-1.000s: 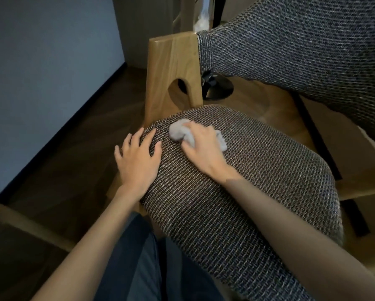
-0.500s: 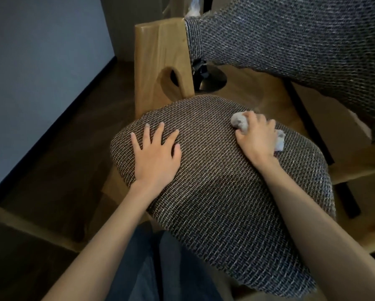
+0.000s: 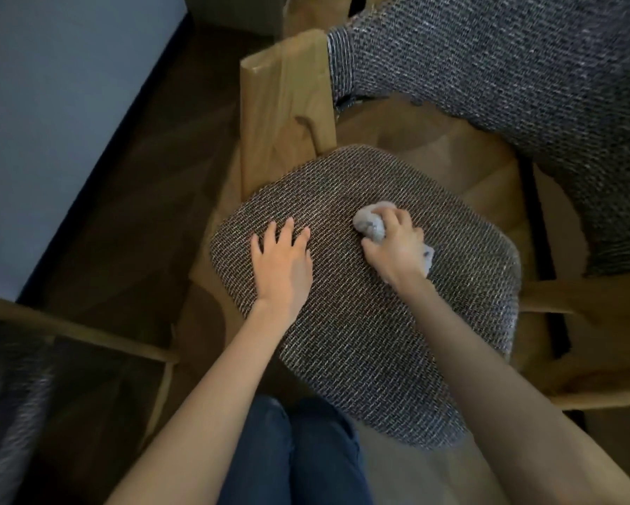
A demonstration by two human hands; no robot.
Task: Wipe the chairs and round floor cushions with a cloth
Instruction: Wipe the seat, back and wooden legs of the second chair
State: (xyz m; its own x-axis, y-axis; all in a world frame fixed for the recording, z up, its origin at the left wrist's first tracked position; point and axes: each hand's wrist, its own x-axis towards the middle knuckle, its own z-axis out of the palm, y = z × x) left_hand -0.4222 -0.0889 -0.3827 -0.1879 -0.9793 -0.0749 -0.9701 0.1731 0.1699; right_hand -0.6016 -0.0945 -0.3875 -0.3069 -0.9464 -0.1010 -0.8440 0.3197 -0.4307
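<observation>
A wooden chair with a dark woven seat cushion (image 3: 361, 322) fills the middle of the head view. Its woven backrest (image 3: 506, 67) rises at the upper right, fixed to a pale wooden post (image 3: 280, 103). My left hand (image 3: 282, 266) lies flat on the left part of the seat, fingers spread. My right hand (image 3: 397, 246) presses a crumpled light grey cloth (image 3: 370, 224) onto the seat near its middle. Part of the cloth sticks out under the heel of that hand.
A pale wall with a dark skirting runs along the left over dark wood floor (image 3: 124, 213). Another chair's wooden rail (image 3: 69, 328) crosses the lower left. A wooden armrest (image 3: 590, 293) lies at the right. My blue-trousered legs (image 3: 299, 457) are at the bottom.
My right hand swept the cloth from the seat's left edge to the right, then back toward the middle. My left hand moved from the seat's edge onto its top. The camera tilted down.
</observation>
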